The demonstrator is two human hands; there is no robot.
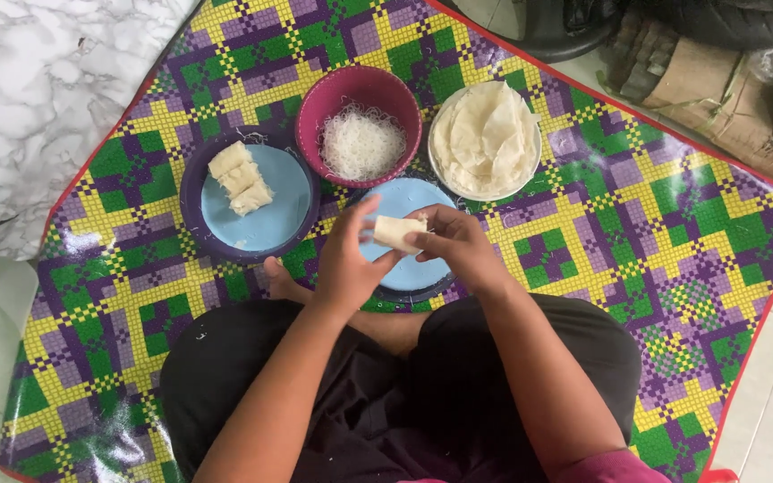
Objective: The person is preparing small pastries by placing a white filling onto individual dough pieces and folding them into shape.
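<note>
White wrapper, pale and soft, rolled into a small spring roll point(397, 233), and both hands are on it right now, held up just above the blue plate point(413, 273) in front of the crossed legs. Left hand point(346, 259) cups the near end with fingers curled around it; right hand point(458, 246) pinches the far end, fingertips closed on the fold. This looks like the closing stage of the roll, tucking or sealing the last flap, though the hands hide the seam, so I can't say whether it is shut. Three finished rolls point(241, 177) lie on the other blue plate point(284, 224) to the left. Behind, the pink bowl of noodles point(361, 143) and the white plate of wrappers point(485, 139). Next call, I'd judge: a firm press, then across to join the rolls.
</note>
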